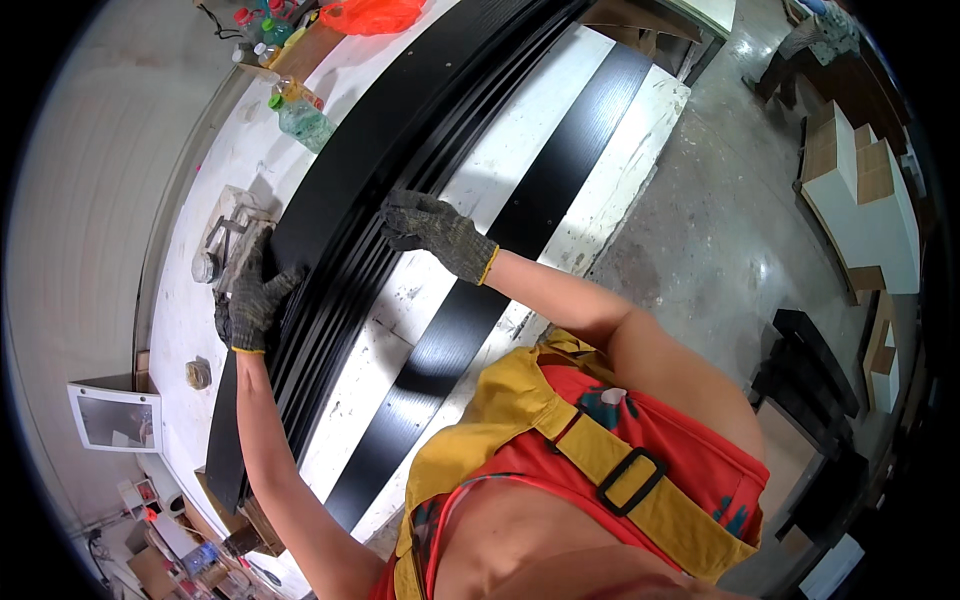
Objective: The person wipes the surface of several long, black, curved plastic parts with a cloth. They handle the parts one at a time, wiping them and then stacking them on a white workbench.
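A long black board [345, 170] lies on top of a stack of narrow black boards [335, 325] on the white worktable. My left hand [252, 305], in a dark knit glove with a yellow cuff, is at the far long edge of the stack. Its fingers are stretched out and the thumb stands apart, near the top board. My right hand [435, 232], gloved alike, has its fingers bent over the near edge of the top board; their tips are partly hidden. Closer to me, a single black board [545, 200] lies flat on the table.
Beyond my left hand stand a white block with a metal tool [228, 235] and a tape roll [198, 374]. Plastic bottles [303, 124] and an orange bag [370, 14] are at the table's far end. Pale panels [865, 200] and black pieces [810, 370] stand on the right; a person [815, 45] is farther off.
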Available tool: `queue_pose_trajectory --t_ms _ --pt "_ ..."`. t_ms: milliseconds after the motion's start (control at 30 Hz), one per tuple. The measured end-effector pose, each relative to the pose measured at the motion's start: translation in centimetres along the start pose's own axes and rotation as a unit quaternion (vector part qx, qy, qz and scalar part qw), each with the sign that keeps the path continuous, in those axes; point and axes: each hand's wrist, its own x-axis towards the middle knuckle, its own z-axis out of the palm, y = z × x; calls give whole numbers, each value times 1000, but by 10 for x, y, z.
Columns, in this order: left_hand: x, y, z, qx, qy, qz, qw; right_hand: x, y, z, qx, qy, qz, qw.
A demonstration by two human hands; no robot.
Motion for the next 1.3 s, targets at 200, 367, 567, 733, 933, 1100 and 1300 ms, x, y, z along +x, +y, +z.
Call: queue_pose_trajectory --t_ms 200,367,567,733,933,1100,1300 --pt "-27 31 4 96 10 -9 995 -7 -11 27 -9 13 18 1000" --pt "-33 42 5 47 -47 -25 997 -19 -21 50 -26 92 31 995" --pt "-37 35 6 -87 -63 -32 994 -12 25 55 -85 -9 43 995" --pt "-50 55 8 -97 -54 -57 992 -2 48 74 -101 64 72 990" --pt "-102 10 4 -152 -23 -76 985 -35 38 67 -83 78 57 992" --pt "-176 -5 6 -44 -55 -138 988 -42 58 38 -80 58 34 995" --pt "-162 6 5 -99 -196 -194 956 -62 25 51 -162 59 82 982"
